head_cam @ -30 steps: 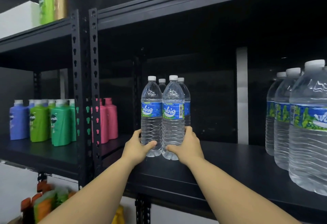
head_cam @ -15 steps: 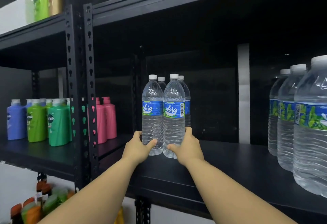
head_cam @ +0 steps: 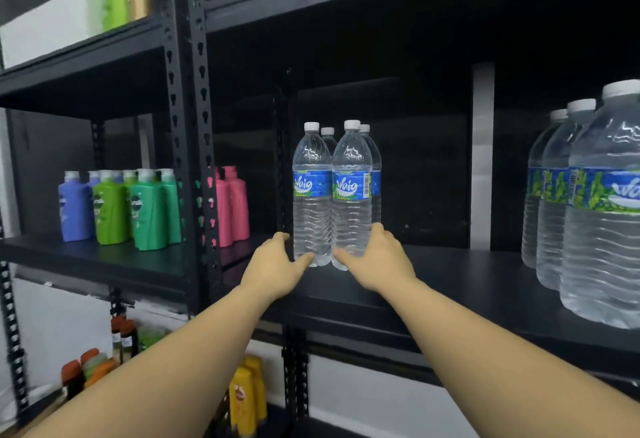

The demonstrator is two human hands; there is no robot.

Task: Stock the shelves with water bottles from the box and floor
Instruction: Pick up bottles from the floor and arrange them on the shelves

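Mid-frame, left hand [head_cam: 273, 262] and right hand [head_cam: 375, 259] each grasp a front water bottle [head_cam: 311, 195], squaring the cluster on the shelf [head_cam: 450, 285].

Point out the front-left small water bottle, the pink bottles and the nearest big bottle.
Front-left small water bottle [head_cam: 312, 191]: head view, on its blue label.
Pink bottles [head_cam: 232, 209]: head view, mid-body.
Nearest big bottle [head_cam: 609, 247]: head view, clear ribbed body.

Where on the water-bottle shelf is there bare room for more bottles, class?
Bare shelf lies between the four small bottles and the large bottles at right. A narrower gap separates them from the pink bottles. Both hands, left hand and right hand, crowd the small bottles' bases.
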